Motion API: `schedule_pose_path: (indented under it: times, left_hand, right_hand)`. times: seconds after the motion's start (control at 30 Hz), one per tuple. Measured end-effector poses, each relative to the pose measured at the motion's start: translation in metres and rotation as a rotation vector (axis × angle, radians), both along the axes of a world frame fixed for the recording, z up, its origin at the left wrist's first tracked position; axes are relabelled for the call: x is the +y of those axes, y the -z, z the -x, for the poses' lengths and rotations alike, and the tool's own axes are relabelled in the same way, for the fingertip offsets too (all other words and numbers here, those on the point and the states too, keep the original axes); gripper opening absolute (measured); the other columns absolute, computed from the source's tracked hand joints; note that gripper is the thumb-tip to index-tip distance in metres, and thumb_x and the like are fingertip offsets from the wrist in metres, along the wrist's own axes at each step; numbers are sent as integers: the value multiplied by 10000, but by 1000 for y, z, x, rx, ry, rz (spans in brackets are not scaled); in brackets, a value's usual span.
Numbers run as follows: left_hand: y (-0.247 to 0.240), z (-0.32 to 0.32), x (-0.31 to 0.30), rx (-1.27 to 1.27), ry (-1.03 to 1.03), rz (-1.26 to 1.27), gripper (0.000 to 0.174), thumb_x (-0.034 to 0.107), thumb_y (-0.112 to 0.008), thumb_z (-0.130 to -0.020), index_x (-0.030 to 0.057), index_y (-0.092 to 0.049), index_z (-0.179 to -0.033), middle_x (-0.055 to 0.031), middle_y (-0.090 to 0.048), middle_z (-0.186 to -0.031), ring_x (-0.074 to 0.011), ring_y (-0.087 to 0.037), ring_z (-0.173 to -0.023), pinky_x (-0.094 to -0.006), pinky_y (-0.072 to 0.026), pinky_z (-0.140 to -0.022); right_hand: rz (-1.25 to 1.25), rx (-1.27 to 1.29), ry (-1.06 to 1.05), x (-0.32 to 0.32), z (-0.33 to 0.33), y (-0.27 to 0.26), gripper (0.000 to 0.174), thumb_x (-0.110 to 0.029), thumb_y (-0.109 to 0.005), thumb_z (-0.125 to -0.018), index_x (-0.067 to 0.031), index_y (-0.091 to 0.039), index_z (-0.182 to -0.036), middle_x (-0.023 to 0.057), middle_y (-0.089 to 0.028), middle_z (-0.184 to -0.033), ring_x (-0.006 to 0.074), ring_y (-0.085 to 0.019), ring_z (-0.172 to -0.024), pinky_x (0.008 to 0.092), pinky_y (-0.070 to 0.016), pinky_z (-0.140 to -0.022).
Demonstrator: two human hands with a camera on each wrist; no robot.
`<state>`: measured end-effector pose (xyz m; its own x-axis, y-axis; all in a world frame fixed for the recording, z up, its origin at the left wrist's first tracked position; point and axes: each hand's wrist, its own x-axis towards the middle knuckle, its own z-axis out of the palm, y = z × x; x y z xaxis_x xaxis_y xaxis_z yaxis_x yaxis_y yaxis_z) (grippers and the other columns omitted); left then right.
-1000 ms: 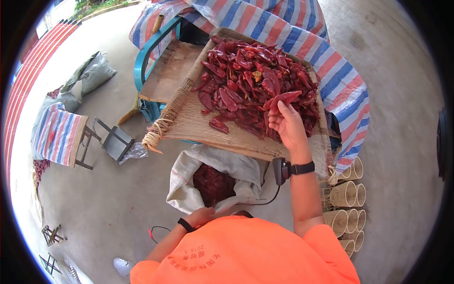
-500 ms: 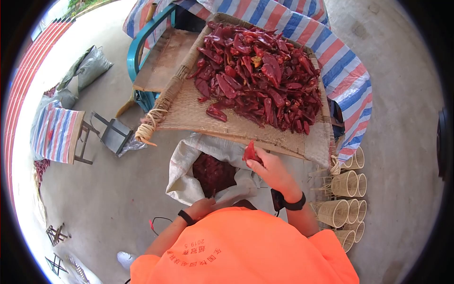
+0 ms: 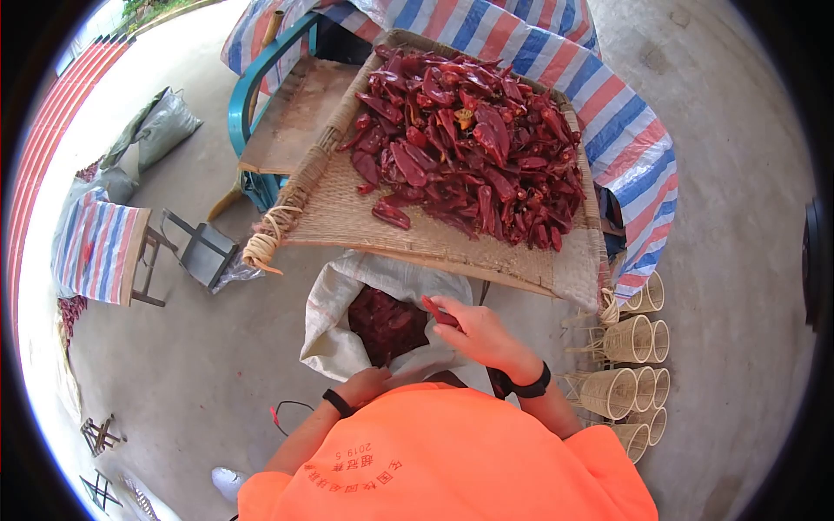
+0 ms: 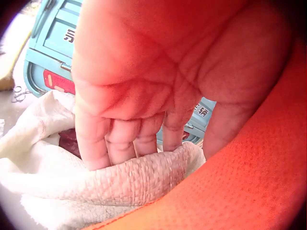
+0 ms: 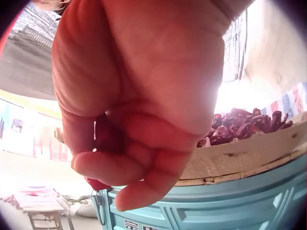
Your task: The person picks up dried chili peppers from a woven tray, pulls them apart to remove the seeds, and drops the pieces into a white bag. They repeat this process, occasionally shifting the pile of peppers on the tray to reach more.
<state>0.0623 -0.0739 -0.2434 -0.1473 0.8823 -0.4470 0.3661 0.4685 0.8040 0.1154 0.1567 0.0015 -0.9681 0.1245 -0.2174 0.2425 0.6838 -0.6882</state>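
A dried red chili pepper (image 3: 440, 313) is pinched between the thumb and fingers of my right hand (image 3: 488, 335), at the right side of the white woven sack (image 3: 323, 326). In the right wrist view the curled fingers (image 5: 139, 170) hide most of the pepper. More dark red peppers (image 3: 382, 326) lie inside the open sack. My left hand (image 3: 365, 384) holds the sack's near rim; the left wrist view shows its fingers (image 4: 122, 143) over the folded edge, tips hidden. Ahead, a heap of red peppers (image 3: 473, 148) lies on a woven tray (image 3: 326, 224).
The tray sits on a blue crate (image 5: 230, 201), beside a blue-framed chair (image 3: 300, 117). Striped sheeting (image 3: 638, 156) hangs behind it. Several wicker baskets (image 3: 625, 340) stand at the right. A small stool (image 3: 208, 253) and a cloth-draped table (image 3: 100, 243) are on the left.
My right hand has come from the tray's pepper heap down toward the sack, carrying a pepper. The left hand stays at the sack's rim.
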Motion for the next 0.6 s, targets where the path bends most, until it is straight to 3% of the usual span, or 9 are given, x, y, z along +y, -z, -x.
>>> schedule_pose_path:
  times: [0.07,0.13,0.23,0.33,0.4,0.5,0.6]
  left_hand:
    - [1,2,2,-19,22,73,344,270,-563,-918,17,-567,-1152,-233,-630,-1134,-388,-608,-1058,-430,-483,-850]
    - [-10,3,1,-92,-26,113,330,266,-554,-921,23,-569,-1144,-232,-633,-1122,-394,-610,-1050,-431,-485,-841]
    - [-18,3,1,-49,-6,80,314,265,-539,-926,28,-569,-1130,-232,-640,-1096,-401,-615,-1028,-431,-487,-822]
    - [-16,2,-2,-13,15,65,317,274,-531,-928,28,-566,-1124,-234,-644,-1067,-407,-620,-1004,-434,-487,-809]
    - [-16,1,-1,-19,16,69,320,280,-529,-929,26,-564,-1121,-235,-646,-1056,-406,-623,-995,-437,-486,-806]
    - [-24,2,0,-32,10,81,321,288,-526,-932,23,-563,-1110,-234,-648,-1054,-400,-626,-991,-440,-485,-807]
    - [-28,2,0,-38,14,104,325,296,-525,-935,18,-563,-1098,-234,-649,-1055,-397,-627,-991,-440,-485,-808]
  right_hand:
    - [-7,7,-29,0,0,-5,397,-206,-613,-889,-78,-530,-1255,153,-661,-1031,335,-645,-915,402,-510,-770]
    - [1,55,-80,-1,1,-4,430,-201,-633,-880,-83,-524,-1279,133,-657,-1053,291,-658,-914,366,-521,-794]
    - [-389,42,-109,0,2,-22,456,-195,-667,-847,-81,-533,-1268,127,-639,-1103,291,-628,-1002,380,-501,-865]
    - [-486,430,89,36,23,-38,450,-196,-707,-805,-121,-567,-1226,111,-586,-1204,306,-563,-1121,413,-478,-910]
    - [-539,503,253,70,44,-37,541,-224,-730,-782,-158,-534,-1281,153,-536,-1269,369,-504,-1176,436,-446,-963]
    - [-735,340,326,110,70,-31,607,-236,-732,-785,-199,-484,-1338,190,-494,-1307,418,-495,-1170,471,-445,-969]
    - [-595,144,253,131,96,-31,626,-242,-727,-796,-244,-459,-1362,206,-452,-1351,451,-472,-1184,487,-442,-976]
